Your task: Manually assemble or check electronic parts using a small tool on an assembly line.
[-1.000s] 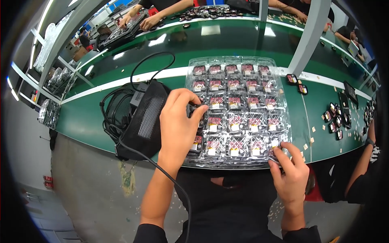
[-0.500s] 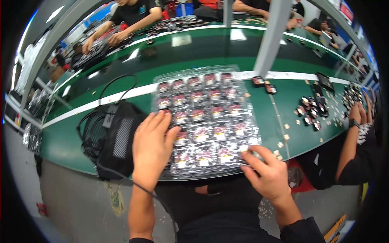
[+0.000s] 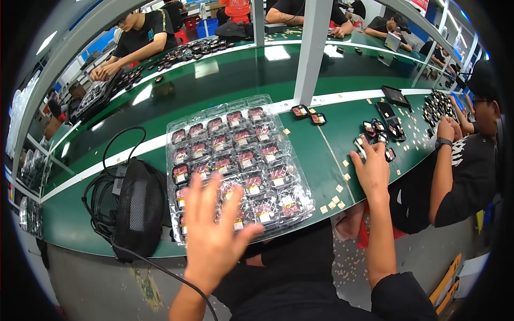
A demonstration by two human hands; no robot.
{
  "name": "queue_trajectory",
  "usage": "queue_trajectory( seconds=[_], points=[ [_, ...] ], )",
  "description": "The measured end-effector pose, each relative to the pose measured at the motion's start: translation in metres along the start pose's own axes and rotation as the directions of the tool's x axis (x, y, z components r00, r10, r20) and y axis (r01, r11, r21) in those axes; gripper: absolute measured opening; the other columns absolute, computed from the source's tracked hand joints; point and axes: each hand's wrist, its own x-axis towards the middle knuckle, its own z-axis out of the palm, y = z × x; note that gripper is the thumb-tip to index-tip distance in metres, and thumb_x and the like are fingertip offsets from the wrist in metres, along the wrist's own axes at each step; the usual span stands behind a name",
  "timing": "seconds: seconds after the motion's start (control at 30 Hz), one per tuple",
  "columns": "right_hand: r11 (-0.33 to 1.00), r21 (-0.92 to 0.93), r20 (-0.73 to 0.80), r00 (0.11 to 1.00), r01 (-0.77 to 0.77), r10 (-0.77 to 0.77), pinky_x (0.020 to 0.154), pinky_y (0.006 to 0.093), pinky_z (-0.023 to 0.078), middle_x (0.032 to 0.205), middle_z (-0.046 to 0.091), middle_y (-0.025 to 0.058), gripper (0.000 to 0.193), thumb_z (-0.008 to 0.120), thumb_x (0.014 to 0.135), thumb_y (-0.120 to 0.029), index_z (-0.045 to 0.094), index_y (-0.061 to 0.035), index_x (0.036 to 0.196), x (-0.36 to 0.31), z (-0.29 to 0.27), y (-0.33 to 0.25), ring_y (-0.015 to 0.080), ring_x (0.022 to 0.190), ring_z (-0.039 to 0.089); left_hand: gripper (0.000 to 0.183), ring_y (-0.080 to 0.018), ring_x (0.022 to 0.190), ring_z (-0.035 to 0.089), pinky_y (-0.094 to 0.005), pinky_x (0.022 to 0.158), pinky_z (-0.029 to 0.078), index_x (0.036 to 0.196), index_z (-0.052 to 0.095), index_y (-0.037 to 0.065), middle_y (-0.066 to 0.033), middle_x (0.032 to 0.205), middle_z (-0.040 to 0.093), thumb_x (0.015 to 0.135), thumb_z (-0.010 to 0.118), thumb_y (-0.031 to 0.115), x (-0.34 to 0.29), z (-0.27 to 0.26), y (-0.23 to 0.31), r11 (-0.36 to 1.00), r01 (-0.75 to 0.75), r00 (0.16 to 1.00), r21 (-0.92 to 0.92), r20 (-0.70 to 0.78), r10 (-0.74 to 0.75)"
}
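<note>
A clear plastic tray (image 3: 297, 170) lies on the green table in front of me, its rows of pockets filled with small black boxes (image 3: 246, 159) with red and white labels. My left hand (image 3: 211, 241) hovers over the tray's near part, open with fingers spread and holding nothing. Off to the right, my right hand (image 3: 373, 170) reaches over a loose pile of the same small boxes (image 3: 390, 154). Its fingers are apart, and the fingertips meet one box (image 3: 361, 141) at the pile's near left side. Whether they press on it cannot be made out.
A black mesh bag (image 3: 142, 206) with cables stands left of the tray. Two boxes (image 3: 309, 114) lie beyond its right corner, near a grey post (image 3: 310, 59). Pale chips (image 3: 339, 188) are scattered at right. A co-worker (image 3: 466, 166) sits at right; others work across the table.
My right hand has left the tray's near right corner and moved right to the loose boxes. My left hand has lifted off the tray's left side. The view has shifted right.
</note>
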Motion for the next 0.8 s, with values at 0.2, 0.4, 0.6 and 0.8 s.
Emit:
queue_trajectory(
  seconds=[0.2, 0.4, 0.6, 0.8],
  points=[
    [0.968, 0.183, 0.020, 0.984, 0.171, -0.178, 0.077, 0.0490, 0.053, 0.112, 0.063, 0.0145, 0.025, 0.074, 0.089, -0.021, 0.065, -0.0022, 0.102, -0.022, -0.006, -0.014, 0.0414, 0.090, 0.068, 0.046, -0.0398, 0.130, 0.052, -0.0558, 0.111, 0.040, 0.123, 0.072, 0.023, -0.0135, 0.136, 0.058, 0.085, 0.077, 0.050, -0.047, 0.013, 0.048, 0.869, -0.415, 0.907, -0.270, -0.051, 0.418],
    [0.918, 0.353, 0.042, 0.977, 0.181, -0.209, 0.070, 0.0415, 0.051, 0.096, 0.065, 0.0157, 0.031, 0.082, 0.079, -0.013, 0.061, -0.0022, 0.100, -0.053, -0.028, -0.037, 0.0325, 0.079, 0.066, 0.034, -0.0416, 0.121, 0.061, -0.0529, 0.106, 0.048, 0.116, 0.072, 0.005, -0.0182, 0.123, 0.066, 0.087, 0.079, 0.022, -0.056, 0.011, 0.071, 0.726, -0.341, 0.933, -0.597, -0.123, 0.338],
    [0.016, 0.986, 0.151, 0.850, -0.166, -0.505, 0.083, 0.0336, 0.055, 0.127, 0.060, 0.0238, 0.058, 0.085, 0.073, 0.012, 0.051, -0.0004, 0.119, -0.128, -0.052, -0.056, 0.0230, 0.100, 0.064, 0.050, -0.0346, 0.113, 0.067, -0.0433, 0.093, 0.056, 0.120, 0.069, 0.007, -0.0150, 0.126, 0.064, 0.076, 0.090, 0.016, -0.079, 0.033, 0.079, 0.574, -0.027, 0.982, -0.818, -0.128, -0.136],
    [0.143, 0.934, 0.341, 0.704, -0.326, -0.622, 0.055, 0.0186, 0.041, 0.126, 0.064, 0.0203, 0.055, 0.093, 0.075, -0.011, 0.055, -0.0011, 0.113, -0.176, -0.049, -0.078, 0.0006, 0.067, 0.045, 0.068, -0.0316, 0.098, 0.069, -0.0369, 0.080, 0.058, 0.123, 0.065, 0.000, -0.0153, 0.116, 0.068, 0.057, 0.080, -0.010, -0.082, 0.032, 0.070, 0.690, 0.016, 0.978, -0.724, -0.132, -0.161]
  ],
)
